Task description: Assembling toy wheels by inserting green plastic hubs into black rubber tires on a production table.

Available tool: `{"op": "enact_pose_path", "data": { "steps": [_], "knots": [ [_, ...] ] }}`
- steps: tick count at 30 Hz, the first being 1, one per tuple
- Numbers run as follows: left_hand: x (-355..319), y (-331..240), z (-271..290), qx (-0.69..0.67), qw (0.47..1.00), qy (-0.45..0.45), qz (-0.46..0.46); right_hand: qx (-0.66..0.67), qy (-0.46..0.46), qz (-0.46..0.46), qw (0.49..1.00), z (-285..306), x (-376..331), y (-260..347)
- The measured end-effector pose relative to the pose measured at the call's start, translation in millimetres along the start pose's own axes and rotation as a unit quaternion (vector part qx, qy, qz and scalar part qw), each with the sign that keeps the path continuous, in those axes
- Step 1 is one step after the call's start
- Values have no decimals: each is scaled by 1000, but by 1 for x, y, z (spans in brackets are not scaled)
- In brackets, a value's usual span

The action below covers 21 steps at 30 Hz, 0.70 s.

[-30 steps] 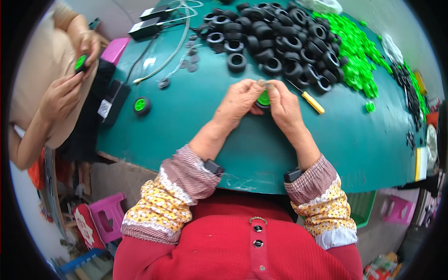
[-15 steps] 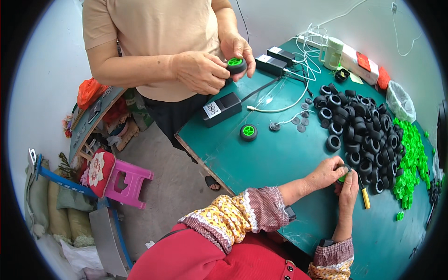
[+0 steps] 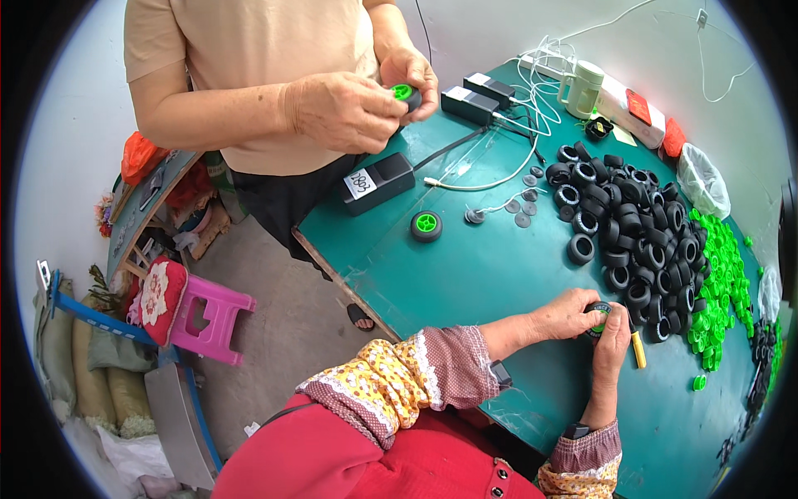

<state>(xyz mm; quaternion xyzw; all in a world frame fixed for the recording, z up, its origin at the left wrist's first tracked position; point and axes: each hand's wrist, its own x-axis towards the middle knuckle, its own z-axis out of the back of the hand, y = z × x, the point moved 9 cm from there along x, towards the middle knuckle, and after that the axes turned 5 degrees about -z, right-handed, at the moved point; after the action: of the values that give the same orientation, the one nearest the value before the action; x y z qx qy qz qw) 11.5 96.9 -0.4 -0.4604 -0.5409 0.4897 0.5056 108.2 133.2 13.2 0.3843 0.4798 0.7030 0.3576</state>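
Observation:
Both my hands are closed on a small toy wheel (image 3: pixel 598 319), a black tyre with a green hub, just above the green table (image 3: pixel 532 366). My left hand (image 3: pixel 567 314) grips its left and upper side. From the lower right, my right hand (image 3: pixel 613 343) holds the other side, and fingers cover part of the wheel. Beside my right hand lies a thin tool with a yellow handle (image 3: pixel 637 350). A large heap of black tyres (image 3: pixel 636 224) spreads beyond my hands, with a pile of green hubs (image 3: pixel 716 287) along its right side.
Across the table's corner, a person (image 3: pixel 332 112) holds another green-hubbed wheel (image 3: pixel 406 96). An assembled wheel (image 3: pixel 426 225), black boxes (image 3: pixel 378 185), white cables (image 3: pixel 532 158) and a lidded cup (image 3: pixel 584 89) sit on the table. A pink stool (image 3: pixel 212 312) stands on the floor at left.
The view has shifted slightly, moving the scene left. The wheel in my hands has turned to show more of its face. The other person's wheel has tilted.

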Motion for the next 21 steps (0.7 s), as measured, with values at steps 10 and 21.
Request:
{"op": "enact_pose_path", "data": {
  "steps": [10,21],
  "knots": [
    [4,6,5,-54,998,-36,-27,37,22,-69,997,-1,-5,-3],
    [0,-15,10,68,983,-93,-143,-1,35,-73,997,0,-1,-5]
  ]
}}
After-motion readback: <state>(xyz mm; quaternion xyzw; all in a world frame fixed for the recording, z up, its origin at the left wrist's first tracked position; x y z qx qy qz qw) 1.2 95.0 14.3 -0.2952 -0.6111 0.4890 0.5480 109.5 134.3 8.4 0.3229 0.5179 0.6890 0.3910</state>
